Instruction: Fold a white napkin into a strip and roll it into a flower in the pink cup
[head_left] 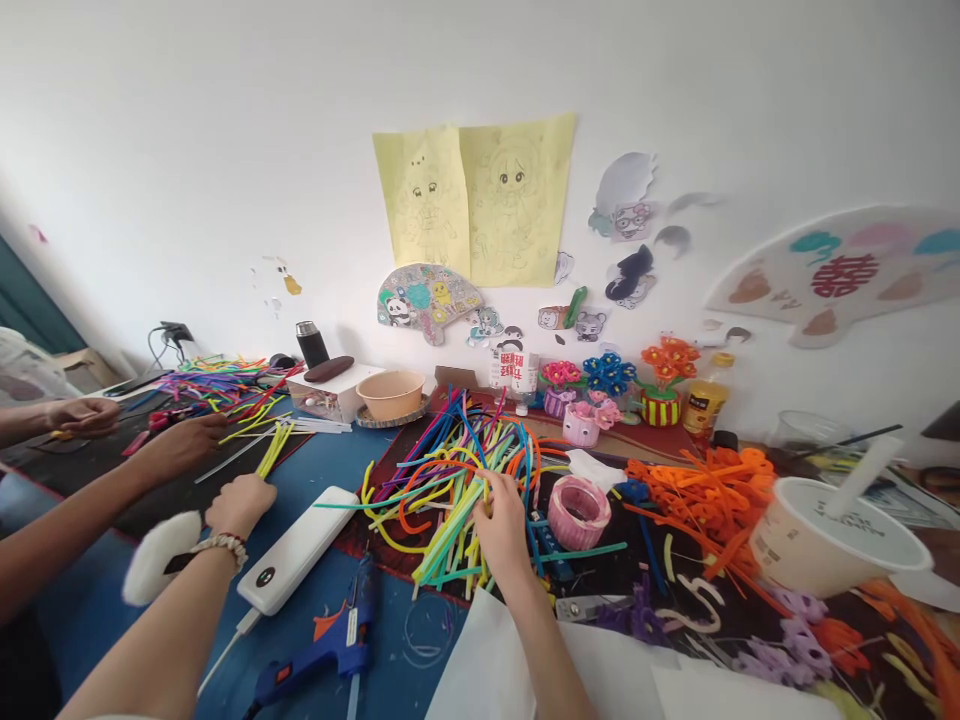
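Observation:
My left hand (241,503) is closed around a small bunch of yellow-green pipe cleaners (275,448), their ends sticking up past the fist. A cream scrunchie (225,545) and a watch with a white fluffy piece are on that wrist. In the middle of the table my right hand (501,515) reaches into a large loose pile of coloured pipe cleaners (442,500). Its thumb and fingers are curled together on some of them; exactly which strands they grip is partly hidden. Just right of this hand stands a pink round pipe-cleaner pot (578,512).
A co-worker's hands (178,450) are at the left, near another pipe-cleaner pile (214,383). In front lie a white power bank (296,550) and a blue glue gun (330,650). A lidded drink cup (832,540), orange pieces (712,490) and pliers (592,608) are at right.

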